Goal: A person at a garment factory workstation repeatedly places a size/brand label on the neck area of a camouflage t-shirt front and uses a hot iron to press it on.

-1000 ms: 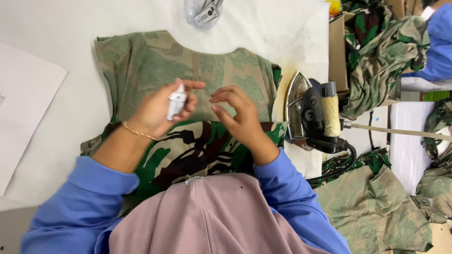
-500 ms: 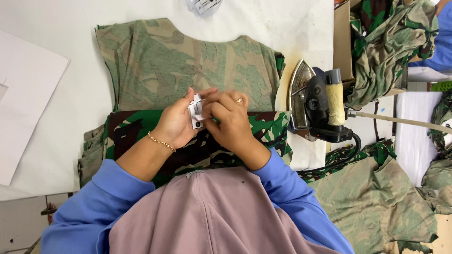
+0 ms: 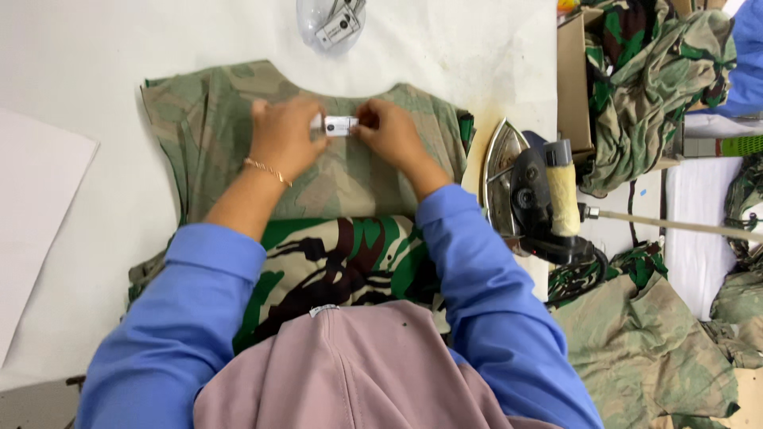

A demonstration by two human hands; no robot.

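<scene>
A faded camouflage shirt (image 3: 207, 135) lies spread flat on the white table (image 3: 95, 63), its neckline toward the far edge. My left hand (image 3: 284, 137) and my right hand (image 3: 389, 131) rest on the shirt just below the neckline. Together they pinch a small white label (image 3: 339, 125), one hand at each end, and press it against the fabric. A thin gold bracelet circles my left wrist. A brighter green and brown camouflage piece (image 3: 342, 262) lies nearer to me, partly covered by my blue sleeves.
A steam iron (image 3: 532, 195) stands on its heel at the table's right edge, its cord trailing right. A clear bag of labels (image 3: 330, 24) lies at the far edge. White paper (image 3: 36, 214) sits left. Heaps of camouflage garments (image 3: 652, 87) fill the right side.
Both hands moved away from my body to the shirt's neckline, carrying the white label. Earlier they held it raised close to my chest; now they press it flat on the fabric.
</scene>
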